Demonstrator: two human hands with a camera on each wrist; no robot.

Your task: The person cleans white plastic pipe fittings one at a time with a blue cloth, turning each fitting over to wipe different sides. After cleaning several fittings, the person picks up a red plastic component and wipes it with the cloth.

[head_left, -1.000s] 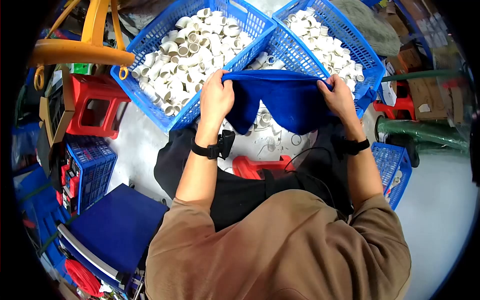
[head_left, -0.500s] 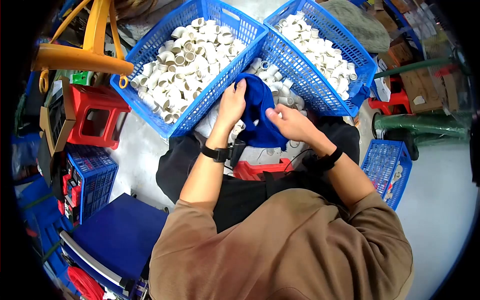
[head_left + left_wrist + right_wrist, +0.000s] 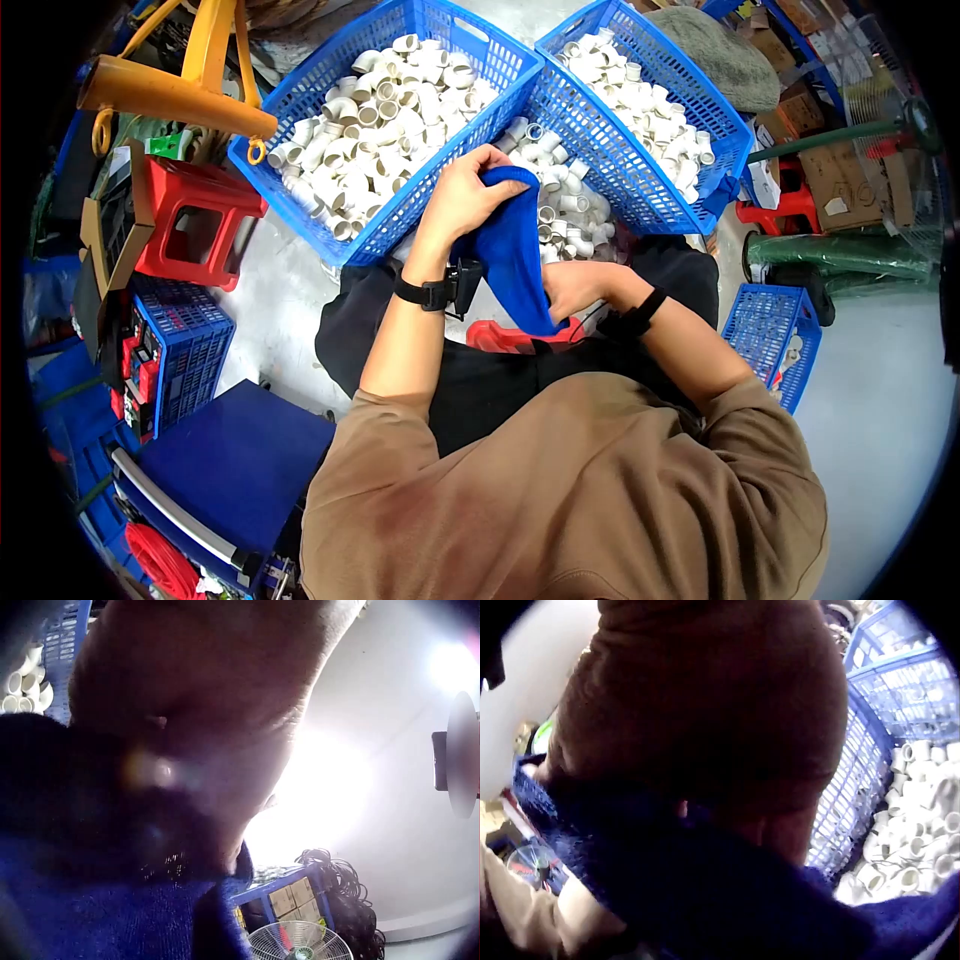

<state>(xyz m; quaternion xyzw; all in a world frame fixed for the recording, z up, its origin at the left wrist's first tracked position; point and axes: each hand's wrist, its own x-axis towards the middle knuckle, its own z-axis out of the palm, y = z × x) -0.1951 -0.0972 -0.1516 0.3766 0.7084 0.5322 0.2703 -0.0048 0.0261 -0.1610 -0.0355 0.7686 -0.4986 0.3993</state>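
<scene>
Firstly, the head view was examined. A person's left hand (image 3: 470,197) held up the top of a soft royal-blue cloth (image 3: 512,262); its grip was clamped on the fabric, thumb laid over the near side. The right hand (image 3: 578,287) sat lower and nearer the body, its grip clamped on the cloth's lower edge, fingertips hidden. The cloth hung slantwise between the hands, in front of a heap of white plastic pipe elbows (image 3: 578,205). Behind stood two blue perforated plastic crates, one left (image 3: 505,105) and one right (image 3: 590,130), both loaded with similar fittings.

Secondly, the left wrist view showed the underside of the hand, dark against glare, with cloth bunched below it. A round fan with a wire guard (image 3: 300,943) stood beyond.

Thirdly, the right wrist view showed cloth crossing beneath the hand, one fingertip visible at its edge; pipe elbows lay to the side.

As to risk, the cloth could, in this inspector's judgement, slip from the upper hold if tugged unevenly, or its loose folds could snag on the elbows and drag some out.

Compared with half a second earlier, the right hand had dropped towards the lap, and the bunched cloth had been drawn into one longer flap.
</scene>
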